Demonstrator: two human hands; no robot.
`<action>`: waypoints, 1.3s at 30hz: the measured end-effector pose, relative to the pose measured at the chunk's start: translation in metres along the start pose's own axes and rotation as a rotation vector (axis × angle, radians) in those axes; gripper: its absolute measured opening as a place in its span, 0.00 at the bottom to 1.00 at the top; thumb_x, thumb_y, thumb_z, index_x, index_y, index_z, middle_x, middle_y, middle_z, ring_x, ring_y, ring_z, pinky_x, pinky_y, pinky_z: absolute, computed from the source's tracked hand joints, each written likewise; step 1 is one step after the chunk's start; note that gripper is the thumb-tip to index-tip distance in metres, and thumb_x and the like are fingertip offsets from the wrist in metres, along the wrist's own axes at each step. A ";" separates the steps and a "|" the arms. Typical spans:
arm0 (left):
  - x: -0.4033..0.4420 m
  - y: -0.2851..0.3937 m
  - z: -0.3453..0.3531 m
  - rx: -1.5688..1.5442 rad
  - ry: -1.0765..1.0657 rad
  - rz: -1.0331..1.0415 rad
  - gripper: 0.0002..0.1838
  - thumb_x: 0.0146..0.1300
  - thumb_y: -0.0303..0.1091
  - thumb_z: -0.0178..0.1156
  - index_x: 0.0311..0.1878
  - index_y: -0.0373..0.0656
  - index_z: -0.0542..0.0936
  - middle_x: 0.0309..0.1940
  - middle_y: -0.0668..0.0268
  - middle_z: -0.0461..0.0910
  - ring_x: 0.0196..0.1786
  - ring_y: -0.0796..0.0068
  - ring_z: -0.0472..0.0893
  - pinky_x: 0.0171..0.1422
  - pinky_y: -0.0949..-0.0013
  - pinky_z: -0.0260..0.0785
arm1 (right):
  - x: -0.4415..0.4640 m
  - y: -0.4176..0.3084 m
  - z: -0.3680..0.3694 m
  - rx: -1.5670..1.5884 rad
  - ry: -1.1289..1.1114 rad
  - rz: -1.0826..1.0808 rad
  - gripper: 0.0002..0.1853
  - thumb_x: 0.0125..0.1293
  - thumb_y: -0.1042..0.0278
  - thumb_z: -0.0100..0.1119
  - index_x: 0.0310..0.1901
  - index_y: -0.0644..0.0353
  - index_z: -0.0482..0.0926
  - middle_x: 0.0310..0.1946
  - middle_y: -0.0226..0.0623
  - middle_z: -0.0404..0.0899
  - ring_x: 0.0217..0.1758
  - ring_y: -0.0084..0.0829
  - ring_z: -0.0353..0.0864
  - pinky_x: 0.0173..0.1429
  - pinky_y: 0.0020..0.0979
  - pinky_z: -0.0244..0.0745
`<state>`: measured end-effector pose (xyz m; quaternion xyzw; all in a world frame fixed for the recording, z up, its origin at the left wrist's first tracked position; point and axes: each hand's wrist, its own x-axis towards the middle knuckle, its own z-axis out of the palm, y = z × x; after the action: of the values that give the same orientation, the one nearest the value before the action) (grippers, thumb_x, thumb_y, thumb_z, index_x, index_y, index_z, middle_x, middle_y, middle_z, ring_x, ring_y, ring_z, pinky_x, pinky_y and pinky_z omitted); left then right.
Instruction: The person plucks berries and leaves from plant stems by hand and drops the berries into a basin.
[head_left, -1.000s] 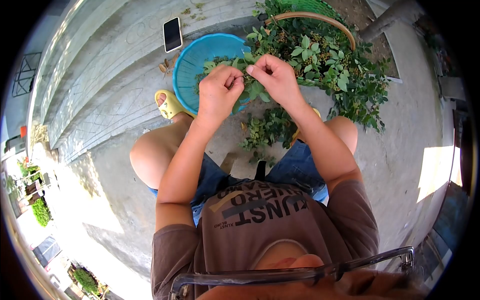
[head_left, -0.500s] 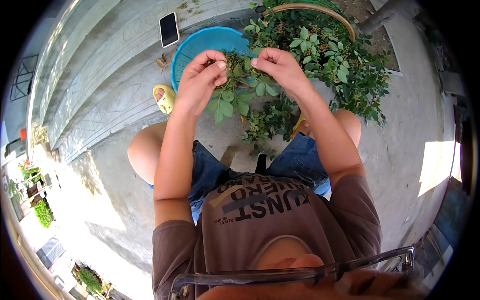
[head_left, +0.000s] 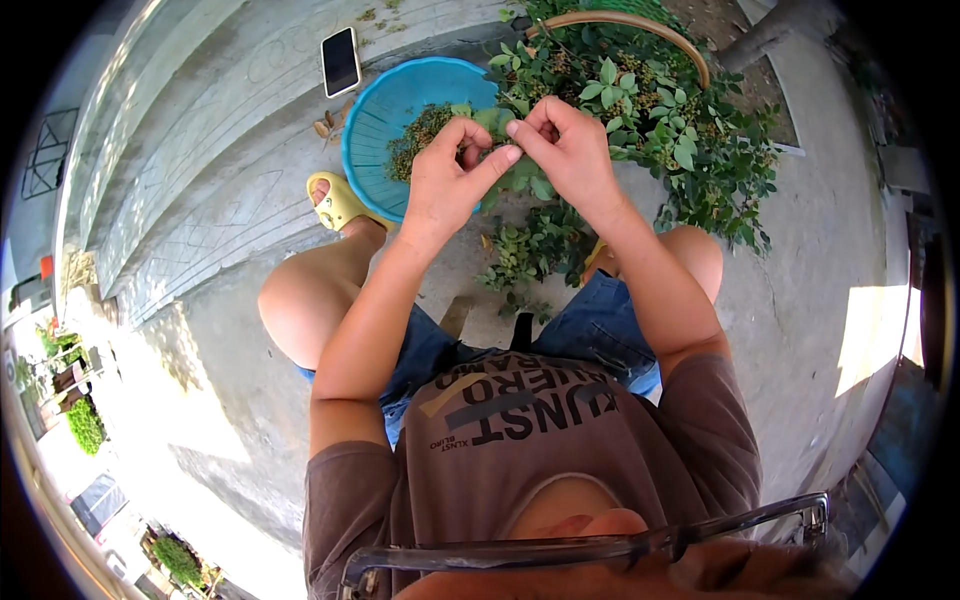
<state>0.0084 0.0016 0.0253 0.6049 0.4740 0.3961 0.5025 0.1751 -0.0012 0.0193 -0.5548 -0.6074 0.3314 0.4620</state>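
My left hand (head_left: pixel 452 180) is closed over the near right part of the blue plastic basin (head_left: pixel 375 150), its thumb and curled fingers at a leafy sprig (head_left: pixel 495 120). Beside it, my right hand (head_left: pixel 568 152) pinches the same sprig between thumb and forefinger. Both thumb tips nearly meet; the stem between them is mostly hidden. Small green berry clusters (head_left: pixel 422 135) lie in the basin, left of my fingers. Just right of my right hand rises a heap of leafy, berry-bearing branches (head_left: pixel 650 100).
An arched basket handle (head_left: pixel 640 18) stands over the heap. Loose leafy branches (head_left: pixel 535 245) lie on the concrete between my feet. A phone (head_left: pixel 341 62) rests on the step beyond the basin. My yellow clog (head_left: pixel 340 203) is against the basin's near left side.
My left hand has moved right and slightly down, closer to my right hand, uncovering more of the basin and the berry clusters. The sprig's hanging leaves have shifted right.
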 end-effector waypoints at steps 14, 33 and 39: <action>0.002 -0.006 -0.001 0.096 -0.005 0.063 0.05 0.58 0.29 0.62 0.34 0.38 0.77 0.22 0.70 0.72 0.27 0.82 0.69 0.34 0.76 0.65 | 0.002 0.000 -0.009 -0.050 -0.032 0.001 0.11 0.59 0.65 0.65 0.26 0.62 0.75 0.18 0.24 0.71 0.22 0.14 0.66 0.27 0.21 0.63; -0.003 0.008 0.009 0.270 0.137 0.186 0.06 0.53 0.24 0.63 0.35 0.40 0.77 0.22 0.69 0.71 0.23 0.80 0.69 0.28 0.75 0.66 | 0.001 0.003 0.001 0.188 0.019 0.045 0.11 0.60 0.67 0.64 0.27 0.63 0.75 0.19 0.23 0.71 0.23 0.13 0.66 0.27 0.20 0.63; -0.003 0.005 0.011 0.287 0.169 0.212 0.05 0.53 0.24 0.63 0.33 0.40 0.77 0.21 0.69 0.70 0.22 0.81 0.68 0.27 0.75 0.64 | 0.001 0.004 0.003 0.175 0.038 0.029 0.11 0.58 0.65 0.65 0.27 0.64 0.76 0.17 0.27 0.73 0.21 0.15 0.67 0.25 0.21 0.65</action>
<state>0.0188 -0.0036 0.0282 0.6816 0.4995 0.4246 0.3251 0.1738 0.0008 0.0145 -0.5272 -0.5593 0.3790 0.5154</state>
